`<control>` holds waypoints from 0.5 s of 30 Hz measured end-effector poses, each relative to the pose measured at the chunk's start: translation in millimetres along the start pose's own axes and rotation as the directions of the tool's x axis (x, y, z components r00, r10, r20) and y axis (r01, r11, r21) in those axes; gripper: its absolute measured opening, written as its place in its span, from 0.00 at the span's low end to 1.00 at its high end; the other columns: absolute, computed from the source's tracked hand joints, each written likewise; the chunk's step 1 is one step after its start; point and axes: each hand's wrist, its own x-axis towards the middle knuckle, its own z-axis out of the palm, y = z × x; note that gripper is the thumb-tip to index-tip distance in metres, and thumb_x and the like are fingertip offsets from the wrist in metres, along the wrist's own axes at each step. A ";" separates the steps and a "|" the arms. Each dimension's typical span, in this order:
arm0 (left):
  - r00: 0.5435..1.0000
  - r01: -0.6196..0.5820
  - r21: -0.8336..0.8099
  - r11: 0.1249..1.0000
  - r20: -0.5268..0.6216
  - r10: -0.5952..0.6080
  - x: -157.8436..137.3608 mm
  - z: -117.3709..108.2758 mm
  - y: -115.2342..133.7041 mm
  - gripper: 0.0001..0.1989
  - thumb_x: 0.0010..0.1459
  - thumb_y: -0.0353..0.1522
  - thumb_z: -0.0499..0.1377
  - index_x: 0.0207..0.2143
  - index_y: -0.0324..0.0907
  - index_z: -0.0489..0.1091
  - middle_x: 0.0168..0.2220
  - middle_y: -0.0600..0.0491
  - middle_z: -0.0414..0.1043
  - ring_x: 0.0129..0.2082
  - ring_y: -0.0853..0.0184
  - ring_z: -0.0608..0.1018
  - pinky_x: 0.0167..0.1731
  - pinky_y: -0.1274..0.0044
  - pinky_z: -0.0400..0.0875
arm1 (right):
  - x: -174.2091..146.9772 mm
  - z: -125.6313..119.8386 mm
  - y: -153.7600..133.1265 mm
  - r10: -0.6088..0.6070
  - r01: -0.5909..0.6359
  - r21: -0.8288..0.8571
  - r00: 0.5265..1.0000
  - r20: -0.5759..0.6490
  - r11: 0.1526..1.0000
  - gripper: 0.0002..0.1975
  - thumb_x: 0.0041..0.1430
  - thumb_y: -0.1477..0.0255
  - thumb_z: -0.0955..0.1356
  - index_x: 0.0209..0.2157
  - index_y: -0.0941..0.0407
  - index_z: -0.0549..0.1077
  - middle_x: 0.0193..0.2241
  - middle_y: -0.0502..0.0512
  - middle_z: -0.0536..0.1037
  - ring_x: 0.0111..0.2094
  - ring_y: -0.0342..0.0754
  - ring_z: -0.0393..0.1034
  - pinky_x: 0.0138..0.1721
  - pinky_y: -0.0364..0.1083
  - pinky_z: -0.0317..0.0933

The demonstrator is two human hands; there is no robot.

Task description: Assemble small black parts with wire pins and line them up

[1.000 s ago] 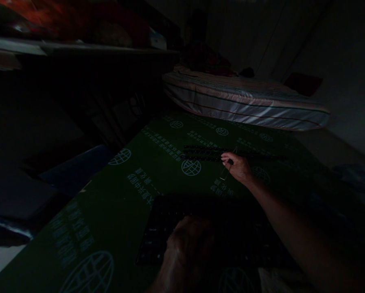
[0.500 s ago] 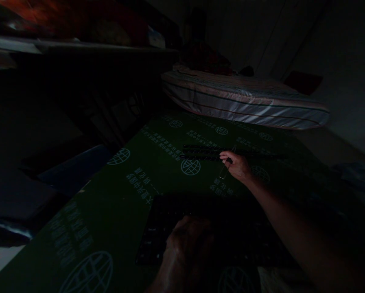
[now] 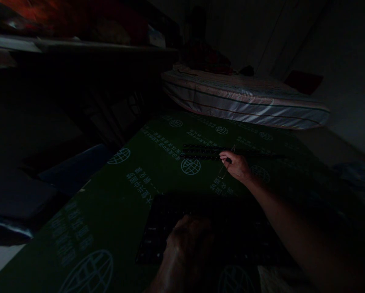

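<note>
A black keyboard (image 3: 158, 221) lies on the green, printed tabletop (image 3: 115, 215) close to me. My left hand (image 3: 185, 244) rests on it left of the middle, its fingers lost in deep shadow. Beyond the keyboard, my right hand (image 3: 235, 166) is closed in a pinch on a thin wire tool (image 3: 221, 175). The wire sticks out on both sides of the fingers, one end toward me and the other away. Just behind that hand lie dark narrow strips with small pale marks (image 3: 200, 151), side by side; the hand covers part of them.
A striped mattress (image 3: 246, 101) borders the far edge of the green surface. A shelf or raised table (image 3: 103, 48) stands at the upper left with items on it. At the left is a dark blue object (image 3: 75, 169). The room is very dim.
My hands and the keyboard stay practically where they were. The wire tool in my right hand has shifted or tilted very slightly, and the picture is a little darker.
</note>
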 end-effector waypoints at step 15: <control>1.000 -0.010 -0.002 1.000 0.019 0.010 0.5 1.0 -1.0 0.08 0.57 0.28 0.53 0.37 0.40 0.71 0.33 0.49 0.74 0.33 0.66 0.76 0.33 0.74 0.74 | -2.2 -0.4 -3.7 0.023 -0.023 -0.014 0.999 -0.033 1.000 0.13 0.50 0.75 0.64 0.39 0.52 0.73 0.35 0.52 0.79 0.37 0.48 0.74 0.41 0.47 0.66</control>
